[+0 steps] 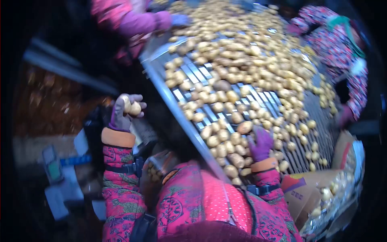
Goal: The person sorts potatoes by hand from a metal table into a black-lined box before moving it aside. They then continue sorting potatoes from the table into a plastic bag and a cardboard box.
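My left hand (118, 115), in a purple-grey glove, is closed around a couple of potatoes (134, 108), held out to the left of the sorting table's metal side rail (183, 119). Over on the table my purple-gloved right hand (263, 143) reaches down among many loose potatoes (236, 160). Its thumb and fingers are apart and touch the potatoes around them; nothing shows in its grasp. Metal slats (193, 72) show between the potatoes, and a darker, reddish potato (244, 127) lies just beyond this hand.
At the upper left a co-worker's gloved hand (180, 20) reaches over the table. Another co-worker in a flowered jacket (336, 48) stands at the right. A carton (308, 187) and a clear plastic bag with potatoes (334, 201) stand lower right. A scale-like device (52, 164) lies left.
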A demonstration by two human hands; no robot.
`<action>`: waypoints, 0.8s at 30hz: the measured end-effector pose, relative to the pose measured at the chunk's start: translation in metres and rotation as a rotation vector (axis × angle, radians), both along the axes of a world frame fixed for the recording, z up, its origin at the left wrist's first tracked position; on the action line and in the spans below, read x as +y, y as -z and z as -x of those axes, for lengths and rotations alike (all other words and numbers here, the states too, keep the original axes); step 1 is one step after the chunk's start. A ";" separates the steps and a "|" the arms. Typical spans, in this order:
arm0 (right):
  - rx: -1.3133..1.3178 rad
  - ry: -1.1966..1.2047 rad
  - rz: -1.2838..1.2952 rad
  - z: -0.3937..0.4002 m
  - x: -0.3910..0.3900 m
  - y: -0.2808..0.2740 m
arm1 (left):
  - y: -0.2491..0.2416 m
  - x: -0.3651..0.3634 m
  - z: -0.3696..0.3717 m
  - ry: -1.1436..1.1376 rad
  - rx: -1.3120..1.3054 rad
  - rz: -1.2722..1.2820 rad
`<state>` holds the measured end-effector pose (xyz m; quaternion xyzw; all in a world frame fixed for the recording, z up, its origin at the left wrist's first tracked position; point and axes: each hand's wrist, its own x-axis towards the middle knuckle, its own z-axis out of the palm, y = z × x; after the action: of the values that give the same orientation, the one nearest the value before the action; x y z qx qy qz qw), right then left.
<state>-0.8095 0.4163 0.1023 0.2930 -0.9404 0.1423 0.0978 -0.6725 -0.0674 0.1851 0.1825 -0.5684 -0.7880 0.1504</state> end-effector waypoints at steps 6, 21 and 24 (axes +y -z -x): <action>-0.049 -0.043 0.087 -0.002 -0.008 -0.010 | 0.065 -0.098 -0.230 -0.706 -0.787 -0.027; -0.036 0.008 0.027 -0.005 -0.001 -0.006 | 0.050 0.026 0.100 0.216 -0.216 1.609; -0.067 0.041 -0.058 -0.007 0.005 -0.003 | 0.073 0.034 0.172 0.451 -0.462 1.974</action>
<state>-0.8026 0.4216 0.1051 0.2714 -0.9527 0.1228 0.0607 -0.8447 -0.0334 0.1117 0.0143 -0.9968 0.0722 -0.0305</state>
